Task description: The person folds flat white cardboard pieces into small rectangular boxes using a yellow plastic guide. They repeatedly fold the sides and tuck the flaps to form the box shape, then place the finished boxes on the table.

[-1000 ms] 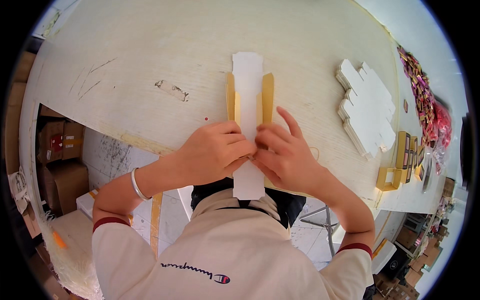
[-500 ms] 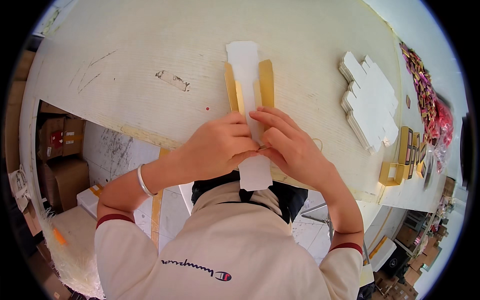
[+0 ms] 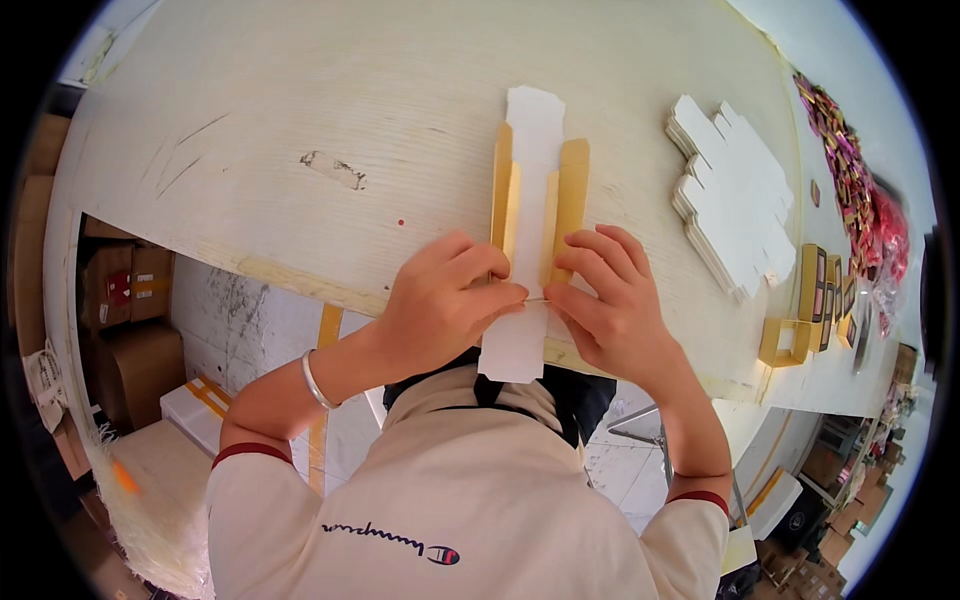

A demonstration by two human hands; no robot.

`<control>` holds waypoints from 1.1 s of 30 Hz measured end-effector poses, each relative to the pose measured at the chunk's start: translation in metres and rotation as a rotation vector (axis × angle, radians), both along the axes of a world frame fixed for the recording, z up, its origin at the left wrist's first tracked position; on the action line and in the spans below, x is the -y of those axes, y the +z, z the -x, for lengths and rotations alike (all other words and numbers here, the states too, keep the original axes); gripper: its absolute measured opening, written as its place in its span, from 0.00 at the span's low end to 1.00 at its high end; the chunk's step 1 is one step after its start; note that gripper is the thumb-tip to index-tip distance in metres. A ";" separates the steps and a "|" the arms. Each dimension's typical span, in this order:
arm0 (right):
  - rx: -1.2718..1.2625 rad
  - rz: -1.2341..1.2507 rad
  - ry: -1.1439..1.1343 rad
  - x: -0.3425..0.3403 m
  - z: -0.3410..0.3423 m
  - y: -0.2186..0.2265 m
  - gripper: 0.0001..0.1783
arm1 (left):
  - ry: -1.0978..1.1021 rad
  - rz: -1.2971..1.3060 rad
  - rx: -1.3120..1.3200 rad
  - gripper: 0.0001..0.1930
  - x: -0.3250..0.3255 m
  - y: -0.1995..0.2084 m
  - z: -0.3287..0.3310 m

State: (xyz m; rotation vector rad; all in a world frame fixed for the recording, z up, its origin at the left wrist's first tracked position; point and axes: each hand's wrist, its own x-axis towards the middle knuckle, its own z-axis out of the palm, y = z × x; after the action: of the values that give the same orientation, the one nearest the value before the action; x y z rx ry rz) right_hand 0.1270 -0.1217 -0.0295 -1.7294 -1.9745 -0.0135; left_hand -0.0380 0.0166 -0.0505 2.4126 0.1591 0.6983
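Note:
A long carton blank (image 3: 535,160), white inside and gold outside, lies on the table in front of me, its near end reaching past the table edge toward my lap. Its gold side walls stand folded up on both sides. My left hand (image 3: 445,285) is closed in a pinch over the near part of the blank. From the other side my right hand (image 3: 612,295) pinches too, with its upper fingers curled apart beside the right gold wall. A thin pale cord (image 3: 537,299) spans the small gap between the fingertips; the fingers hide its ends.
To the right a stack of flat white carton blanks (image 3: 735,200) lies on the table (image 3: 260,90). Several gold boxes (image 3: 785,343) stand beyond it, near a heap of small purple and gold pieces (image 3: 835,140) and a red plastic bag (image 3: 888,235). Brown cartons (image 3: 140,370) sit below at left.
The far end of the blank has swung to the right. My right hand has moved slightly right, so the fingertips are farther apart, with the cord showing between them.

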 end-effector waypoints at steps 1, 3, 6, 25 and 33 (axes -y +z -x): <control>-0.010 -0.021 -0.027 0.002 0.002 -0.002 0.12 | -0.027 0.076 -0.030 0.05 0.000 0.000 -0.002; -0.030 -0.065 -0.077 0.002 0.009 -0.012 0.11 | -0.078 0.225 -0.091 0.04 -0.002 0.000 -0.005; -0.032 -0.069 -0.066 0.004 0.011 -0.015 0.11 | -0.122 0.059 -0.012 0.07 -0.002 0.000 -0.009; -0.202 -0.085 0.043 0.005 0.010 -0.008 0.16 | -0.264 0.302 -0.189 0.09 -0.021 0.009 -0.012; -0.365 -0.102 -0.041 0.003 0.010 -0.020 0.17 | -0.455 0.648 -0.354 0.13 -0.042 0.027 -0.001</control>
State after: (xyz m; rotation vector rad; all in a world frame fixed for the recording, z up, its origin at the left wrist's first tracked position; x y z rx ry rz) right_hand 0.1171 -0.1247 -0.0499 -1.5783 -1.6438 0.1720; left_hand -0.0374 0.0588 -0.0235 1.8216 -0.0251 -0.0079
